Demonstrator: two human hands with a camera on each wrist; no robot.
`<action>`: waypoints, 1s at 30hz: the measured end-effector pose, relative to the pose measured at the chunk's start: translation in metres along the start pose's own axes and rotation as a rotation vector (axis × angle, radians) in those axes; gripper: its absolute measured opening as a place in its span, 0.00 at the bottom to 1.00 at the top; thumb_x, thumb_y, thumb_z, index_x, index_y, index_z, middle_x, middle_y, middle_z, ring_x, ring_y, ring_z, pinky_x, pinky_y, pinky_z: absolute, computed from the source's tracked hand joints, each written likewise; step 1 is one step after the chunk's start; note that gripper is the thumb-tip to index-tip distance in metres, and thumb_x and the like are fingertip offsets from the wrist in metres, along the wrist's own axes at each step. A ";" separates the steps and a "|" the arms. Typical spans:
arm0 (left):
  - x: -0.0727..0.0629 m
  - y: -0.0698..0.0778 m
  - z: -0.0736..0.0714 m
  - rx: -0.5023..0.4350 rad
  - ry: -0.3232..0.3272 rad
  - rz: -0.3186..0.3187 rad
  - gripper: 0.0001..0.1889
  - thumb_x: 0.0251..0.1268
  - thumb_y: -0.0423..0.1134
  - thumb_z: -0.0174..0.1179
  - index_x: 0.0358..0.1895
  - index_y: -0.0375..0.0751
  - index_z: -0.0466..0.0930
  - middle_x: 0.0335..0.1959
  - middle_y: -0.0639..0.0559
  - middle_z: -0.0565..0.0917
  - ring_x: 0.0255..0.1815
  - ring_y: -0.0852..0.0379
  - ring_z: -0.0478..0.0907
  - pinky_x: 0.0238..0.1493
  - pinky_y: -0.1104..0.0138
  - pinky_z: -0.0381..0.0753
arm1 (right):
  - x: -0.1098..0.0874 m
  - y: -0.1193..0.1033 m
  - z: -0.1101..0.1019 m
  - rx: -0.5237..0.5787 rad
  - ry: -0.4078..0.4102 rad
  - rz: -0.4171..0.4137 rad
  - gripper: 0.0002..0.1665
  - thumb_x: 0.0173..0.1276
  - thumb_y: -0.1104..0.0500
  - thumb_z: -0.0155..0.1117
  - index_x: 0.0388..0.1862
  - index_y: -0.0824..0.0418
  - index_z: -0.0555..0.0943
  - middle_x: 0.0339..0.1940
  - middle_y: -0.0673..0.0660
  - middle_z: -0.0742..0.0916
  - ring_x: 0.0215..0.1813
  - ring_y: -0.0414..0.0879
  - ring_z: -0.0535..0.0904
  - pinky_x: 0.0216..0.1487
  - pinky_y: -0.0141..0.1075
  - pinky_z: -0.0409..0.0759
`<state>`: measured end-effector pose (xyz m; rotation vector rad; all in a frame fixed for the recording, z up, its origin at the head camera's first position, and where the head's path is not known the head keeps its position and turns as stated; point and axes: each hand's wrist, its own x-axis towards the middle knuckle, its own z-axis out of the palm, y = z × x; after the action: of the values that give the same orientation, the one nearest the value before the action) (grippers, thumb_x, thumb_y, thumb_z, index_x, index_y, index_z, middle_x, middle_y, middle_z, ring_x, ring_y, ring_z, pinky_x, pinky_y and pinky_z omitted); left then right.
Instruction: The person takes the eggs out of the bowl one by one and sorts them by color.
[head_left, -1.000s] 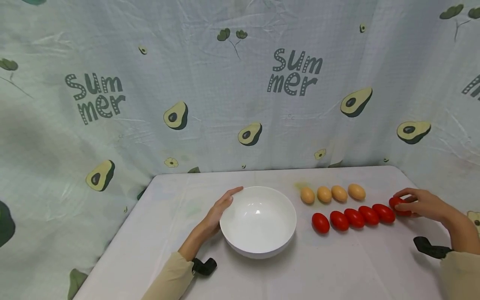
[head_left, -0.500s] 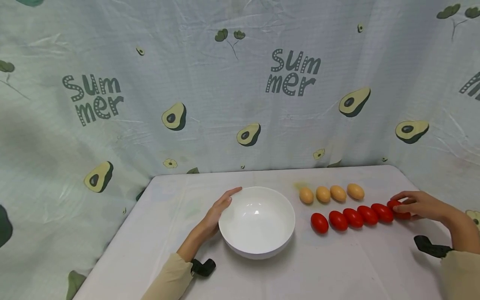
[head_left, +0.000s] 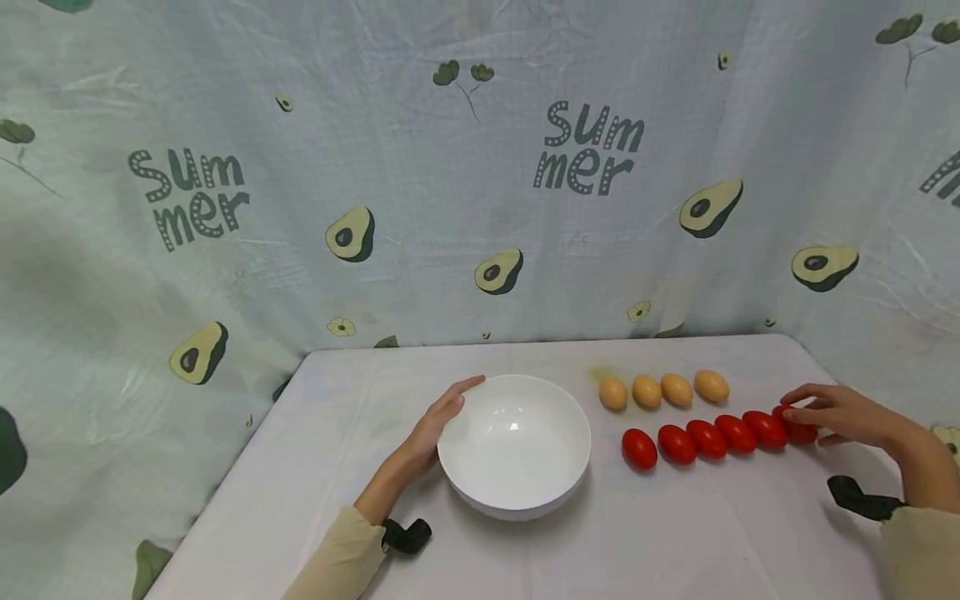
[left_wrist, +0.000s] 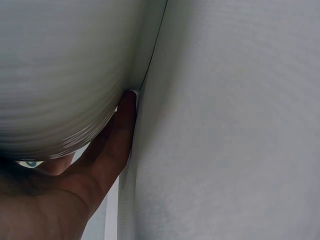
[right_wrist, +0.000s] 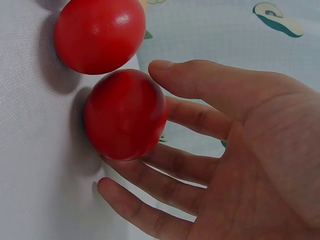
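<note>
In the head view, my left hand lies along the left side of a glossy white bowl, its fingers reaching forward to the rim. The left wrist view has the left hand's fingers fairly straight against the curved outer wall of the bowl. At the right end of a row of red eggs, my right hand is loosely spread around the last red egg. Seen from the right wrist, the thumb stands off the red egg and the relaxed fingers lie behind and below it.
Several light-brown eggs form a shorter row behind the red ones. A white cloth covers the table. Behind it hangs a pale curtain printed with avocados and lettering. Each wrist wears a black strap mount.
My right hand has brought the last red egg left against its neighbour in the row, then loosened its fingers around it. The left hand and the bowl keep their places.
</note>
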<state>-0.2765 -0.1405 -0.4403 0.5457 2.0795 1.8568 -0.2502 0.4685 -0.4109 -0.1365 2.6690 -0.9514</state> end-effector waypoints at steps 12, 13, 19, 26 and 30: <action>-0.001 -0.004 0.004 0.001 0.010 -0.004 0.26 0.87 0.49 0.33 0.82 0.54 0.58 0.85 0.54 0.55 0.86 0.51 0.50 0.84 0.49 0.52 | -0.003 0.002 0.001 -0.004 -0.019 0.003 0.31 0.81 0.54 0.54 0.66 0.81 0.65 0.58 0.79 0.80 0.53 0.52 0.80 0.49 0.51 0.89; -0.001 -0.004 0.004 0.001 0.010 -0.001 0.26 0.87 0.49 0.33 0.82 0.54 0.58 0.85 0.53 0.55 0.86 0.50 0.50 0.84 0.48 0.53 | -0.003 0.001 0.000 -0.005 -0.019 0.000 0.32 0.81 0.54 0.54 0.66 0.81 0.65 0.58 0.79 0.79 0.53 0.52 0.80 0.49 0.51 0.89; -0.002 -0.006 0.004 0.000 0.006 -0.003 0.26 0.87 0.49 0.33 0.82 0.53 0.57 0.85 0.53 0.54 0.86 0.50 0.49 0.84 0.48 0.51 | -0.007 -0.004 0.001 -0.012 -0.039 0.005 0.34 0.81 0.52 0.54 0.67 0.81 0.63 0.58 0.80 0.78 0.53 0.53 0.80 0.49 0.52 0.89; -0.004 -0.005 0.001 -0.002 -0.001 -0.013 0.26 0.87 0.51 0.33 0.82 0.56 0.58 0.86 0.55 0.53 0.87 0.51 0.47 0.85 0.48 0.50 | -0.007 -0.014 -0.003 -0.112 0.003 -0.011 0.36 0.78 0.52 0.58 0.67 0.81 0.62 0.60 0.84 0.76 0.55 0.67 0.80 0.49 0.58 0.88; -0.003 -0.003 0.000 -0.012 -0.002 -0.026 0.27 0.87 0.52 0.33 0.82 0.56 0.57 0.86 0.55 0.52 0.87 0.50 0.45 0.86 0.47 0.47 | -0.009 -0.029 -0.003 -0.208 0.112 -0.035 0.34 0.76 0.53 0.60 0.67 0.78 0.65 0.58 0.84 0.78 0.55 0.73 0.78 0.46 0.61 0.86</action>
<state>-0.2739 -0.1426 -0.4436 0.5141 2.0636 1.8520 -0.2429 0.4495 -0.3878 -0.1813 2.8742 -0.7080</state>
